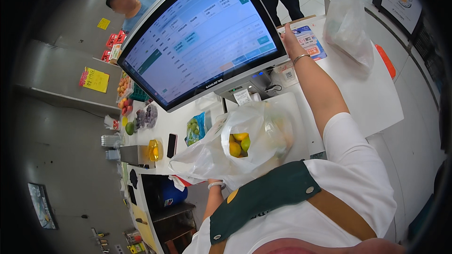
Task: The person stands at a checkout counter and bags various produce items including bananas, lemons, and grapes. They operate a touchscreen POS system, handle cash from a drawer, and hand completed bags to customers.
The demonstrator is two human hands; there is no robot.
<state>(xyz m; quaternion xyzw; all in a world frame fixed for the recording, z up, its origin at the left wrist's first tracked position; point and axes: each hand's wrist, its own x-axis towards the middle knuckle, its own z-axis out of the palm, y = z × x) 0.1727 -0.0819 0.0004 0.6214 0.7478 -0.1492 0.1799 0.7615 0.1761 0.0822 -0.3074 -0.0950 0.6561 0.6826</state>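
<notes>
In the head view my right hand [290, 39] is at the right edge of a large touchscreen monitor [212, 38], its fingers partly hidden behind the edge. My left hand [213, 180] shows only at the wrist, with a pale bangle; the rest is hidden beneath a white plastic bag. That bag [208, 155] lies open on the counter and shows yellow-green fruit [240, 144] inside. Behind it, under the monitor, a printed paper slip [242, 97] sticks out of a receipt printer [229, 93].
A filled plastic bag [348, 28] stands on the white counter [367, 95] to the right. Left of the open bag are a phone [171, 145], packed green fruit [195, 128], grapes [146, 116] and a yellow container [154, 150]. Two people stand beyond the monitor.
</notes>
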